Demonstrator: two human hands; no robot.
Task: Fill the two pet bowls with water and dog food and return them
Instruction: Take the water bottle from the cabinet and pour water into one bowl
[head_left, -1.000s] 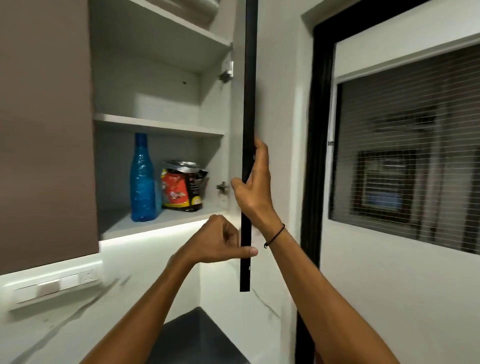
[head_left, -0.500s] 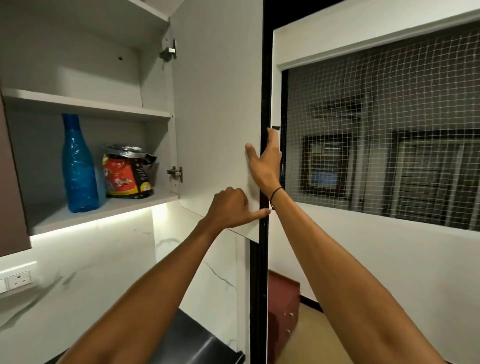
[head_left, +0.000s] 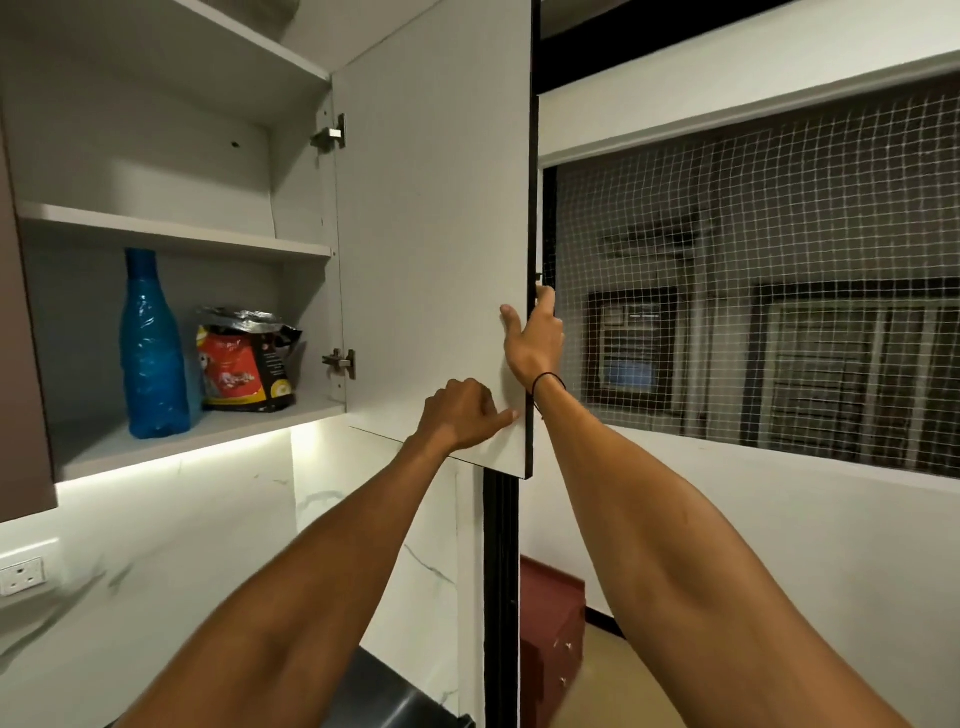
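White laminate is filling the middle of the view: the cabinet door (head_left: 436, 223) is standing wide open, its top running out of frame and its dark outer edge facing the netted window (head_left: 753, 291). The door is hiding the wall strip behind it and the fingertips of the right hand (head_left: 532, 343), which is gripping that free edge, thumb on the inner face and fingers wrapping round the far side. The left hand (head_left: 465, 415) is sitting lower on the inner face near the bottom corner, fingers curling into the palm and thumb pressing flat on the panel; it is holding nothing. The hands are staying apart, one above the other.

The cabinet (head_left: 171, 156) is lying open to the left, its upper shelf cut off at the top. On the lowest shelf the blue bottle (head_left: 150, 353) is standing upright near the front edge, and the dog food bag (head_left: 247, 364) is sitting just beside it, its crumpled top folding over. Free shelf is lying in front of the bag, up to the lower hinge (head_left: 340, 361).
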